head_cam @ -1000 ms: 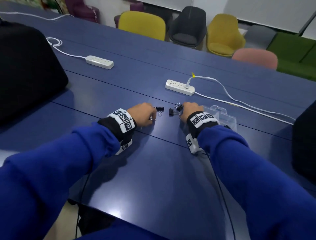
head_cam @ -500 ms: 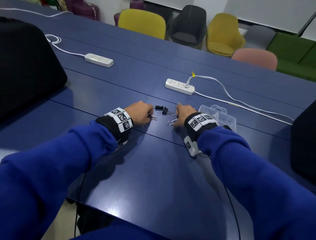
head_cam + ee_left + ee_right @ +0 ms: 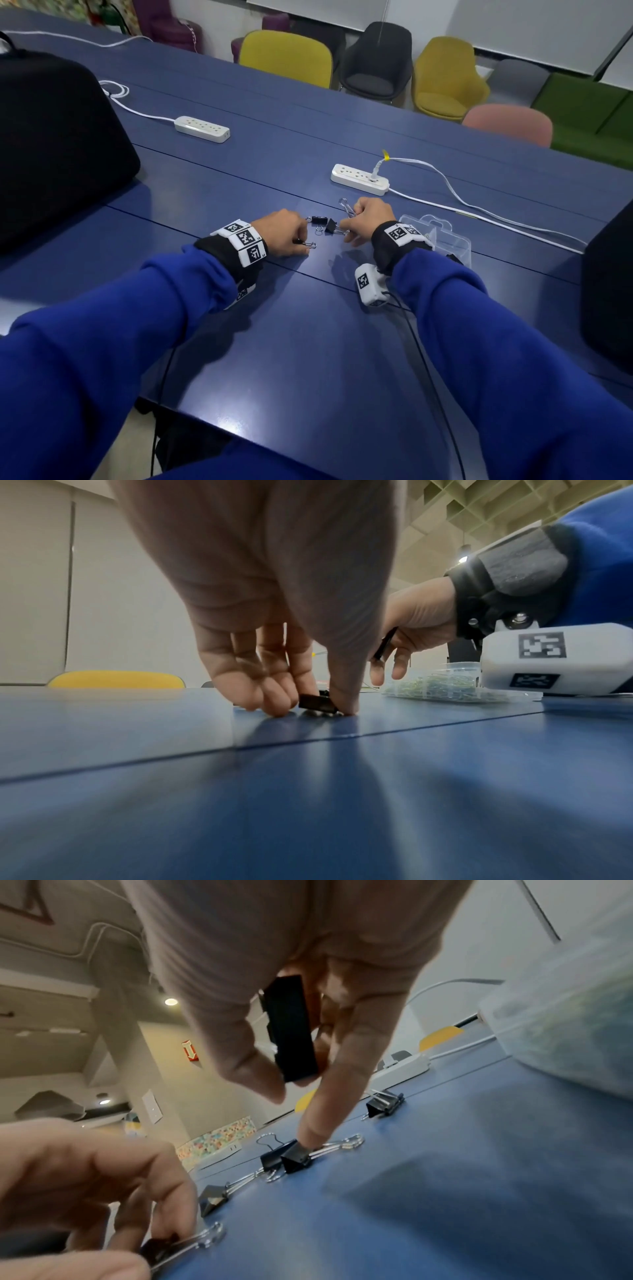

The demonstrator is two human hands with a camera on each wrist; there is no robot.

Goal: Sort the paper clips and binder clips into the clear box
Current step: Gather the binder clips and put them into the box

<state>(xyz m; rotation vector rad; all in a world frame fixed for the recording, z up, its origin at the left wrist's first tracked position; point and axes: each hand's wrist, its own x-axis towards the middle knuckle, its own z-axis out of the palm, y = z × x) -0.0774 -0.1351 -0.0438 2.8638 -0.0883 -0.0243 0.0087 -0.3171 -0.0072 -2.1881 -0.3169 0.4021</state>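
Observation:
Black binder clips lie on the blue table point(image 3: 308, 342) between my hands. My left hand point(image 3: 303, 245) pinches one binder clip point(image 3: 316, 703) against the tabletop with thumb and fingers. My right hand point(image 3: 294, 1085) holds another binder clip point(image 3: 291, 1028) in its curled fingers, and its wire handles point(image 3: 346, 207) stick out past the knuckles. The right index fingertip point(image 3: 310, 1137) touches a third binder clip point(image 3: 296, 1154) lying on the table. More loose clips point(image 3: 319, 221) point(image 3: 383, 1104) lie close by. The clear box point(image 3: 442, 236), with coloured paper clips inside point(image 3: 445, 688), sits just right of my right wrist.
A white power strip point(image 3: 359, 178) with a cable lies just beyond the clips, and a second strip point(image 3: 202, 128) lies far left. Black bags stand at the left point(image 3: 51, 154) and right point(image 3: 609, 291) edges. Chairs line the far side of the table.
My right hand has gathered a binder clip into its fingers and set its index finger on another. My left hand has drawn back a little toward me with its clip.

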